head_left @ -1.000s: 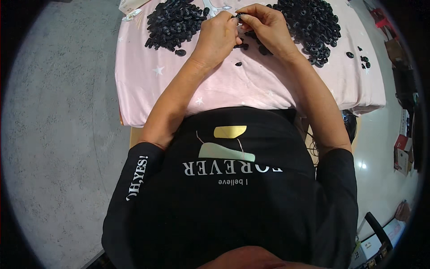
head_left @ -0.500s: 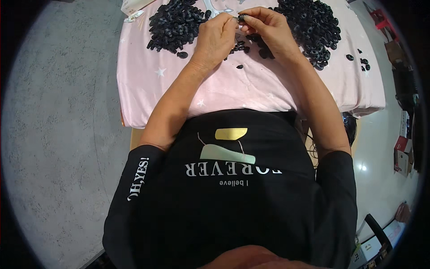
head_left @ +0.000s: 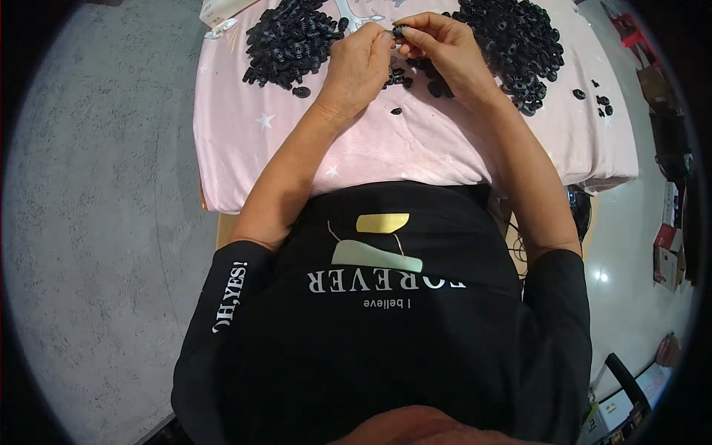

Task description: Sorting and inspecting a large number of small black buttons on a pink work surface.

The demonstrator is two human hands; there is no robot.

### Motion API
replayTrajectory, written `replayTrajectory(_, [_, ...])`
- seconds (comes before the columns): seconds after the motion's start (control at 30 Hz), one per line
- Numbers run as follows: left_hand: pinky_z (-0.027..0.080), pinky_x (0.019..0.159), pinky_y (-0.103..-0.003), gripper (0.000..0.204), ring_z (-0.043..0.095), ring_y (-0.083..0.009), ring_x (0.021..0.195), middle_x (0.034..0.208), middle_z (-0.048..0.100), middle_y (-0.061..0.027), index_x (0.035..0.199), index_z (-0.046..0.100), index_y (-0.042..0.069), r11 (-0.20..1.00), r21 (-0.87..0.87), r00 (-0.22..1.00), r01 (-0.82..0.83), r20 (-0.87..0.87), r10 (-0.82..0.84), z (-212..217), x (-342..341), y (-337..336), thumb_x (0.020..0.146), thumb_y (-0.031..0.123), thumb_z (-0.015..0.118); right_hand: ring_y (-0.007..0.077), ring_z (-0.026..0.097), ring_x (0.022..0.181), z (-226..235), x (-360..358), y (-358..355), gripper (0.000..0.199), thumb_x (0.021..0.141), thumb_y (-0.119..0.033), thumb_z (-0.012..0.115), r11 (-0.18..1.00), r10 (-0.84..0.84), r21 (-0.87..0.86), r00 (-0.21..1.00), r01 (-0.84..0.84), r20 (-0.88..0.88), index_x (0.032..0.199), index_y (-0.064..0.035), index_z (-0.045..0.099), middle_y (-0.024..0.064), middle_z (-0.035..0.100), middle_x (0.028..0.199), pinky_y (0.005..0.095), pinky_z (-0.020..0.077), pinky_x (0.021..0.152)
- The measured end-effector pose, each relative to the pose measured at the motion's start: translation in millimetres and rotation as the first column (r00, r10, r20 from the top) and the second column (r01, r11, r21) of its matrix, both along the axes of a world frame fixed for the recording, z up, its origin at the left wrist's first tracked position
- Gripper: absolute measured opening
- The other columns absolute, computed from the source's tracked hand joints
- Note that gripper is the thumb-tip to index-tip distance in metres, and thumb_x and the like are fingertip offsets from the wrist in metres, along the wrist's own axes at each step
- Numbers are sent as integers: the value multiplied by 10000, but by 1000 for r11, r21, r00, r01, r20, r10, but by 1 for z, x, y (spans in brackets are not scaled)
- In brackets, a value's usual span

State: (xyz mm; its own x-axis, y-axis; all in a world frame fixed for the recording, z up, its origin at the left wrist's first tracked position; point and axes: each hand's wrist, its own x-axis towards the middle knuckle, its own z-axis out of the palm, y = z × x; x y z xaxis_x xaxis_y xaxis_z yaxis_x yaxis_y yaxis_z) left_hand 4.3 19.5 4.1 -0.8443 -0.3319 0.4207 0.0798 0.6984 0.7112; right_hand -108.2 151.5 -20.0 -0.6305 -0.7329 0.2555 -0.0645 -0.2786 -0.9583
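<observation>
At the far middle of the table, my left hand [head_left: 361, 63] and my right hand [head_left: 447, 52] meet fingertip to fingertip. Between them is a small round black plastic part [head_left: 399, 32], pinched by the thumb and index finger of my right hand. The fingers of my left hand are closed against its left side; whether they hold a separate piece is hidden. Several small black pieces [head_left: 439, 88] lie on the cloth under my hands. A heap of ridged black parts [head_left: 288, 44] is left of my hands, and a heap of round black parts [head_left: 515, 48] is to their right.
A pink cloth with white stars [head_left: 245, 148] covers the table. Single black pieces [head_left: 579, 94] lie near its right side, one small piece [head_left: 396, 111] nearer me. A white box [head_left: 222, 10] stands at the far left corner. Boxes [head_left: 667, 259] stand on the floor at right.
Both hands stay almost in place, the fingertips still together. The black part between them has shifted very slightly to the left.
</observation>
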Motion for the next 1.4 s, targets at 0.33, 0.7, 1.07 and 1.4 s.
replayTrajectory(0.33, [501,514,-302,255,615,-151,513,613,609,-101,856,603,-34,992,99,988,75,127,-88,12,6,2,972,146,465,50,603,781,-3,-3,-1,204,972,-139,595,1000,5,8,1000,-5,-11,1119,-15,661,2,660,884,184,498,744])
replayTrajectory(0.7, [494,471,-300,251,630,-156,486,575,609,-108,844,630,-32,996,87,993,9,117,-19,15,7,8,959,146,496,48,605,776,0,-2,-1,184,967,-119,598,999,-11,32,992,16,-127,1095,-1,660,14,674,892,182,513,737])
replayTrajectory(1.07, [540,584,-399,279,673,-288,589,710,643,-230,902,572,-92,989,146,982,34,178,-60,10,5,12,970,154,461,66,627,799,-11,-6,-7,175,966,-97,590,997,-71,4,976,73,-208,1086,12,658,27,686,916,208,532,733])
replayTrajectory(1.4, [480,781,-523,236,619,-488,819,841,625,-332,918,540,-103,991,-131,983,9,185,15,10,7,21,919,123,474,63,627,760,-4,10,-8,171,943,-84,606,970,-216,45,929,240,-301,1077,-7,680,18,691,860,213,525,713])
